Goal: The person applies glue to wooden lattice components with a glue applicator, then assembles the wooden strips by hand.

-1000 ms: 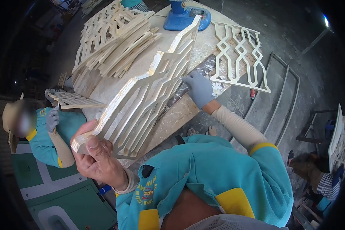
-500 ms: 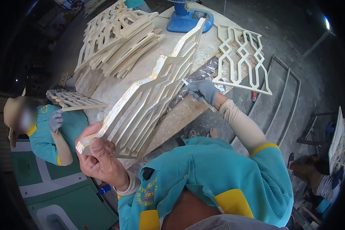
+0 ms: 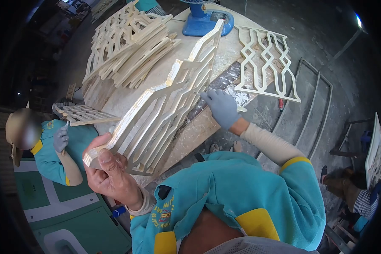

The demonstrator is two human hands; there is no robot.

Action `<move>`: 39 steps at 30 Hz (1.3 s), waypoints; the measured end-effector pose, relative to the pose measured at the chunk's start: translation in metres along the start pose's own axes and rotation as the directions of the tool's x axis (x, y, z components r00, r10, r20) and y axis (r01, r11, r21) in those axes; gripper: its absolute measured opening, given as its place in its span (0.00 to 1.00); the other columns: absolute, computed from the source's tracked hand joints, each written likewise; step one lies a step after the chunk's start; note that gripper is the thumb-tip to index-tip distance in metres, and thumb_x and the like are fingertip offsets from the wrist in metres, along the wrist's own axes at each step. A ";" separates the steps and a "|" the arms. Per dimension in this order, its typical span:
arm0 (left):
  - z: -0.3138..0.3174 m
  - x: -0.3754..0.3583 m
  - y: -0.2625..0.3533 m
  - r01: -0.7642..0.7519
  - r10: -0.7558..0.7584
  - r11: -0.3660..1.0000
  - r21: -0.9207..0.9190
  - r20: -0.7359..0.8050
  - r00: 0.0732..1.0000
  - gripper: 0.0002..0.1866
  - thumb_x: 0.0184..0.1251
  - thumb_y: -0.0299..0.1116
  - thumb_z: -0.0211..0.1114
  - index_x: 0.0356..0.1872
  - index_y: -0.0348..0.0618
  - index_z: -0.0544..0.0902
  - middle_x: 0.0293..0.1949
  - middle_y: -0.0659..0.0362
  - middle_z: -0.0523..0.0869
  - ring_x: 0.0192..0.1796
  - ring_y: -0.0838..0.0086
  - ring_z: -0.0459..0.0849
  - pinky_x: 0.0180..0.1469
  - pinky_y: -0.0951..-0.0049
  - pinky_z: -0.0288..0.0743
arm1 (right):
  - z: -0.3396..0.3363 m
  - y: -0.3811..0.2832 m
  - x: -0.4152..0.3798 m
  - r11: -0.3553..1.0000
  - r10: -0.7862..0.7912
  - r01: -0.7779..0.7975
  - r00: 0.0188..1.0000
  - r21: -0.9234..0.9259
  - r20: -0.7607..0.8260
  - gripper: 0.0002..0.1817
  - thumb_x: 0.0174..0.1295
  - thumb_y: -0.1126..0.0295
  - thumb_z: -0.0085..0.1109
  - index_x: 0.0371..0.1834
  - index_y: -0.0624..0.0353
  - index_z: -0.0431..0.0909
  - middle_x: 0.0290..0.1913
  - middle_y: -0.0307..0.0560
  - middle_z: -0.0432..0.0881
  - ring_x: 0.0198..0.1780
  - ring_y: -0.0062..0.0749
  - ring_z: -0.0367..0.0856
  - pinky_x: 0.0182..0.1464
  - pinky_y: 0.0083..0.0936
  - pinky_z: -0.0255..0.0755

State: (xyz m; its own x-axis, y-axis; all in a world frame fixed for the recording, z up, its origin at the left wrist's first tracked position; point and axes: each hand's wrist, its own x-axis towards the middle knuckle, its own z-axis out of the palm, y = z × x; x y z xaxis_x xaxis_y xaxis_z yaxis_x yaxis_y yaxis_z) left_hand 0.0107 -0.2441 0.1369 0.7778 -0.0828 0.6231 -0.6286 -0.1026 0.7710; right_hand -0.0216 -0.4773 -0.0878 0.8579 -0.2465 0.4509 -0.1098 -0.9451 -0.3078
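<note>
A pale wooden lattice panel (image 3: pixel 156 106) stands tilted in front of me, its long edge patched with whitish and yellowish smears. My left hand (image 3: pixel 110 169), bare, grips its near lower corner with the thumb in front. At the panel's right side is my right hand (image 3: pixel 222 108) in a grey glove, back up, fingers curled close to the slats. It is closed around a putty knife, whose pale handle end (image 3: pixel 241 109) pokes out beside the palm; the blade is hidden.
A stack of lattice panels (image 3: pixel 127 46) sits at the table's far left, near a blue fan base (image 3: pixel 207 23). Another panel (image 3: pixel 266 63) lies right, by a white-smeared board (image 3: pixel 218 80). A co-worker (image 3: pixel 55 144) at left handles a panel (image 3: pixel 86 113). Metal rails (image 3: pixel 307 106) stand right.
My right hand has turned back up and shifted slightly, hiding the knife's blade. My left hand and the panel stay nearly still. The co-worker's gloved hand has lowered a little.
</note>
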 end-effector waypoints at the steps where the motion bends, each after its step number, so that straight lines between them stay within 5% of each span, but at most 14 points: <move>1: -0.001 0.001 0.001 0.020 -0.019 1.000 -0.015 0.019 1.000 0.19 0.73 0.41 0.63 0.45 0.30 0.80 0.21 0.64 0.75 0.20 0.89 0.65 0.22 0.86 0.53 | -0.005 0.003 0.002 1.000 -0.001 0.001 1.000 -0.003 -0.002 0.26 0.52 0.80 0.55 0.56 0.47 0.76 0.38 0.46 0.74 0.40 0.42 0.78 0.39 0.36 0.75; 4: 0.001 0.003 0.001 0.020 -0.021 1.000 0.013 0.043 0.999 0.18 0.75 0.41 0.61 0.46 0.31 0.80 0.20 0.66 0.73 0.19 0.90 0.63 0.21 0.86 0.51 | -0.010 0.020 0.013 1.000 -0.028 0.028 0.999 -0.005 0.019 0.24 0.52 0.79 0.55 0.54 0.49 0.76 0.40 0.45 0.74 0.42 0.41 0.77 0.40 0.34 0.75; 7: 0.005 0.005 0.002 -0.016 0.014 0.998 0.057 0.043 0.999 0.18 0.76 0.42 0.59 0.47 0.32 0.79 0.19 0.67 0.71 0.19 0.91 0.61 0.20 0.86 0.49 | 0.006 0.032 0.025 0.989 0.104 -0.101 0.994 -0.110 0.018 0.24 0.52 0.81 0.54 0.53 0.49 0.76 0.39 0.45 0.74 0.42 0.41 0.77 0.40 0.34 0.75; 10: 0.005 0.008 -0.002 -0.025 0.023 0.997 0.069 0.029 0.999 0.18 0.77 0.42 0.59 0.46 0.32 0.80 0.18 0.67 0.70 0.18 0.91 0.61 0.20 0.86 0.49 | 0.003 0.013 0.011 1.000 -0.025 0.025 1.000 0.002 -0.016 0.22 0.52 0.82 0.53 0.50 0.49 0.78 0.37 0.47 0.74 0.42 0.43 0.78 0.41 0.36 0.76; 13: -0.005 0.014 -0.009 0.030 -0.030 0.998 0.052 0.004 1.000 0.19 0.75 0.43 0.60 0.45 0.31 0.81 0.17 0.67 0.71 0.18 0.90 0.62 0.20 0.86 0.51 | -0.013 0.010 -0.006 0.972 -0.099 0.068 0.987 0.226 0.127 0.23 0.51 0.83 0.53 0.50 0.48 0.80 0.37 0.48 0.74 0.42 0.45 0.78 0.42 0.38 0.75; 15: -0.010 0.016 -0.016 0.059 -0.057 0.997 0.057 -0.033 0.998 0.20 0.75 0.43 0.61 0.44 0.31 0.81 0.16 0.66 0.72 0.17 0.90 0.63 0.19 0.86 0.52 | 0.001 0.021 -0.017 0.970 0.098 -0.121 0.988 0.210 0.116 0.26 0.51 0.83 0.52 0.54 0.47 0.81 0.38 0.49 0.74 0.42 0.45 0.77 0.42 0.39 0.74; 28: -0.014 0.016 -0.027 0.039 -0.036 0.998 0.044 -0.074 0.997 0.20 0.74 0.43 0.62 0.43 0.30 0.82 0.17 0.65 0.74 0.18 0.90 0.64 0.20 0.86 0.51 | 0.030 0.014 -0.031 0.973 0.012 -0.028 0.997 0.231 0.070 0.27 0.53 0.83 0.52 0.55 0.44 0.83 0.37 0.47 0.74 0.41 0.46 0.76 0.43 0.38 0.73; 30: -0.014 0.017 -0.029 0.042 -0.040 0.999 0.024 -0.077 0.996 0.20 0.74 0.43 0.62 0.43 0.30 0.81 0.17 0.65 0.73 0.18 0.89 0.64 0.20 0.86 0.51 | 0.023 0.020 -0.029 0.965 0.105 -0.146 0.976 0.218 0.190 0.26 0.53 0.83 0.54 0.53 0.44 0.84 0.36 0.47 0.74 0.41 0.46 0.77 0.42 0.38 0.74; 33: -0.012 0.015 -0.030 0.013 -0.009 0.999 0.044 -0.073 0.997 0.20 0.75 0.44 0.60 0.44 0.31 0.81 0.14 0.67 0.69 0.16 0.90 0.61 0.19 0.85 0.49 | 0.032 0.014 -0.015 0.941 0.134 -0.150 0.988 0.303 0.072 0.27 0.52 0.82 0.54 0.55 0.43 0.82 0.39 0.47 0.75 0.42 0.45 0.78 0.41 0.38 0.74; 39: -0.010 0.013 -0.022 -0.005 0.006 1.000 0.022 -0.037 0.999 0.19 0.74 0.42 0.62 0.43 0.30 0.81 0.16 0.66 0.71 0.17 0.89 0.62 0.20 0.86 0.51 | 0.026 0.001 -0.017 0.994 -0.002 -0.022 0.977 0.109 0.213 0.29 0.51 0.81 0.56 0.57 0.43 0.78 0.41 0.45 0.74 0.46 0.43 0.77 0.47 0.37 0.74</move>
State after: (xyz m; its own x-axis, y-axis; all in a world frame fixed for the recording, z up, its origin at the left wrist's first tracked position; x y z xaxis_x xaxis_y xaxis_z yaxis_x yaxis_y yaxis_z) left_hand 0.0347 -0.2326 0.1293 0.7734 -0.0466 0.6322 -0.6325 -0.1238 0.7646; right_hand -0.0229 -0.4682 -0.1179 0.9454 -0.1931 0.2625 -0.0729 -0.9105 -0.4071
